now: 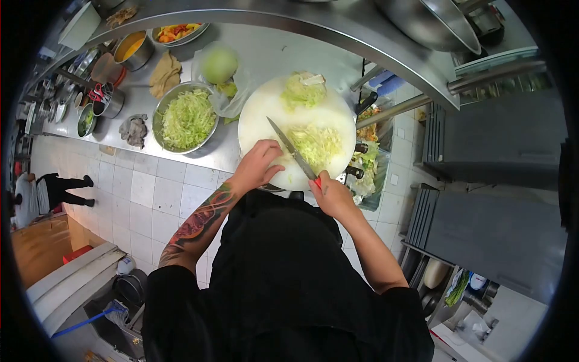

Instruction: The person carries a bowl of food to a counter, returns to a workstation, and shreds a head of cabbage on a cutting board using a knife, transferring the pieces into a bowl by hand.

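My right hand (332, 194) is closed around the red handle of a kitchen knife (291, 145). The blade points away to the upper left, lying along the left side of a heap of shredded cabbage (318, 146) on a round white cutting board (256, 108). At the board's near left edge, my left hand (261, 164) has its fingers curved and its thumb apart, with nothing seen in it. A cut piece of cabbage (303, 90) sits at the far side of the board. Left of the board, a steel bowl (158, 125) holds more shredded cabbage (188, 117).
A whole cabbage (219, 64) lies in a plastic bag behind the bowl. Cloths (134, 130) and pots (134, 50) stand farther left. Right of the board is a bin of scraps (369, 172). A steel shelf (289, 23) crosses above. Another person (51, 193) is far left.
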The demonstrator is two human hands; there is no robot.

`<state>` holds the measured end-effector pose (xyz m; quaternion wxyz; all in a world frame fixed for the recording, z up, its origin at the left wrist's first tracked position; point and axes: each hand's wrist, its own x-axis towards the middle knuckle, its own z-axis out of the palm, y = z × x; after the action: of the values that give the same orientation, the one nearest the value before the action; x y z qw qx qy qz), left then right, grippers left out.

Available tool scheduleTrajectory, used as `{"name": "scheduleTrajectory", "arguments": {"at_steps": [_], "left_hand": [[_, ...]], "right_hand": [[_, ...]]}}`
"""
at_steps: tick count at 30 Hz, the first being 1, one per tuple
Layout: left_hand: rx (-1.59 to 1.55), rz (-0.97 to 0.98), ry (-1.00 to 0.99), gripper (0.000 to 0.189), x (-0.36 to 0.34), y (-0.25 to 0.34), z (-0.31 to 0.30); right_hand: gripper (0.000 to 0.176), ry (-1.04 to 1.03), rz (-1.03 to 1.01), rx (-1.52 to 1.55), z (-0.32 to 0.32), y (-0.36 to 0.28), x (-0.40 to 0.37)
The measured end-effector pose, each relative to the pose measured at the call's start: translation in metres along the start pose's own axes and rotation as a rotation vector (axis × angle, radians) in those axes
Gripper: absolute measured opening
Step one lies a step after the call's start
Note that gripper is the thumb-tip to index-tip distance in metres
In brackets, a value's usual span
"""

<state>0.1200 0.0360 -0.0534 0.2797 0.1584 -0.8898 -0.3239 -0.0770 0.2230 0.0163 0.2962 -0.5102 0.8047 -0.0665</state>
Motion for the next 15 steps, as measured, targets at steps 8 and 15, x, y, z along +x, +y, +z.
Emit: {"name": "scheduleTrajectory", "arguments": {"at_steps": [8, 15], "left_hand": [[0.153, 0.158, 0.060, 0.019, 0.014, -0.004, 0.003], [0.097, 0.176, -0.008, 0.015, 0.015, -0.008, 0.004]], "right_hand": [[0.030, 0.134, -0.107, -0.116, -0.005, -0.013, -0.019], [0.030, 0.074, -0.063, -0.080, -0.006, -0.018, -0.020]]}}
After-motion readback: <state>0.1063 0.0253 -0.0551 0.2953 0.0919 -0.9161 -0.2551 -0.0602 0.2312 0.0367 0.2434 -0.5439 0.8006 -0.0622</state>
